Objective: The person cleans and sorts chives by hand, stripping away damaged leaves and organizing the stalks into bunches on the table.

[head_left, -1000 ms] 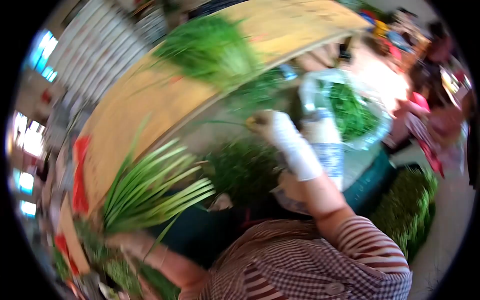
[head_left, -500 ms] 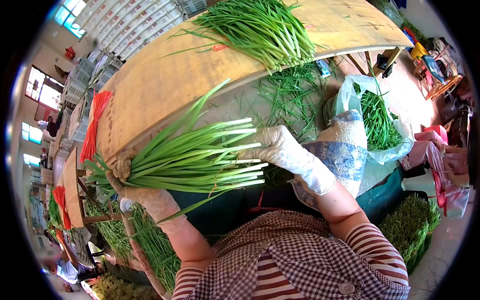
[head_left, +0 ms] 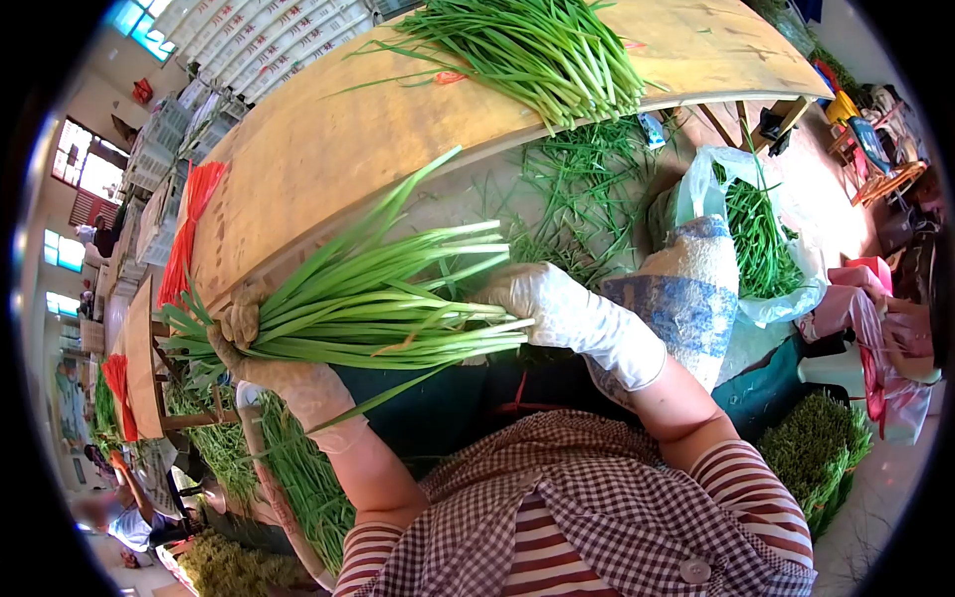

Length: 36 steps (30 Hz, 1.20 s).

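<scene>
In the head view, the right hand [head_left: 552,306], in a thin, wrinkled whitish glove, sits slightly lower against the pale stem ends than half a second ago; the stems now part into upper and lower sprays, leaving that end looser. Its fingers curl, though whether they pinch anything I cannot tell. The left hand [head_left: 241,323], in a soil-browned glove, clasps the leafy end of the long, slender-stemmed green bunch [head_left: 358,316], held just off the smooth yellow wooden tabletop [head_left: 328,159].
</scene>
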Motion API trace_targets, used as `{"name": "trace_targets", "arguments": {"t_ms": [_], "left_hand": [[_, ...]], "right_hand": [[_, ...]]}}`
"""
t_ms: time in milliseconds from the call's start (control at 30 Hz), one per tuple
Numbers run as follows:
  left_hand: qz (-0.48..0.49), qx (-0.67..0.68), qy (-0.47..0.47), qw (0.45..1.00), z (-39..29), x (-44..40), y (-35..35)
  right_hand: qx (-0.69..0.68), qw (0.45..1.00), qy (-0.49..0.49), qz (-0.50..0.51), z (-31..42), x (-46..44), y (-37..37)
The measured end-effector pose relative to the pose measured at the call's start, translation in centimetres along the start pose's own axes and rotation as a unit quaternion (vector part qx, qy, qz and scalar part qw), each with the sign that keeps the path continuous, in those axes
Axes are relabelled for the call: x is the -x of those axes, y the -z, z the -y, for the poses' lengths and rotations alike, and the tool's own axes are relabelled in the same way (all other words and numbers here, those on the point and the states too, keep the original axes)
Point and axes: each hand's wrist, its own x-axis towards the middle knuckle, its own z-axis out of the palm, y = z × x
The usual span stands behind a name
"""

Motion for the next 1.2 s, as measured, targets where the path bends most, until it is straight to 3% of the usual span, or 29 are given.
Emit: {"name": "trace_targets", "arguments": {"t_ms": [267, 300, 433, 567, 667, 733, 800, 833, 867, 933, 967, 1000, 1067, 1200], "left_hand": [[0.056, 0.108, 0.047, 0.991, 0.7, 0.3, -0.7], [0.077, 0.117, 0.053, 0.989, 0.8, 0.3, -0.7], [0.112, 0.117, 0.078, 0.984, 0.8, 0.2, -0.4], [0.094, 0.089, 0.08, 0.988, 0.4, 0.4, -0.7], [0.053, 0.047, 0.04, 0.997, -0.8, 0.0, -0.4], [0.003, -0.01, -0.016, 1.0, -1.2, 0.0, -0.5], [-0.059, -0.086, -0.084, 0.991, -0.5, 0.8, -2.3], [-0.008, -0.095, -0.062, 0.994, -3.1, -0.1, 0.2], [0.009, -0.094, -0.047, 0.994, -4.1, -0.4, 1.3], [0.026, -0.083, -0.02, 0.996, -4.5, -0.7, 1.8], [0.026, -0.075, -0.01, 0.997, -4.0, -0.5, 1.3], [0.007, -0.059, -0.006, 0.998, -3.0, -0.1, 0.8], [-0.024, -0.042, -0.001, 0.999, -1.3, 0.8, 0.0], [-0.017, -0.007, 0.053, 0.998, -0.3, 1.3, 0.4]], "right_hand": [[-0.189, 0.981, -0.03, 0.035, 1.9, 0.4, 1.8], [-0.211, 0.968, -0.092, 0.097, 2.1, 0.4, 2.6], [-0.255, 0.953, -0.103, 0.126, 1.6, 0.3, 2.5], [-0.261, 0.962, -0.051, 0.069, 1.6, 0.5, 2.6], [-0.212, 0.972, -0.093, 0.047, 0.2, 1.5, 3.3], [-0.395, 0.905, -0.16, -0.008, 0.5, 2.1, 4.6], [-0.402, 0.876, -0.194, -0.181, -0.3, 2.2, 4.7], [-0.233, 0.899, -0.255, -0.269, -0.4, 1.7, 4.9], [-0.064, 0.912, -0.28, -0.293, -0.9, 1.3, 4.9], [0.083, 0.941, -0.089, -0.315, 0.1, 0.4, 4.3], [0.101, 0.945, 0.042, -0.308, 0.9, -0.5, 4.1], [0.173, 0.945, 0.056, -0.272, 2.6, -0.9, 3.8], [0.25, 0.912, 0.114, -0.306, 3.0, -1.5, 2.6], [0.307, 0.903, 0.16, -0.255, 2.3, -1.6, 2.1]]}}
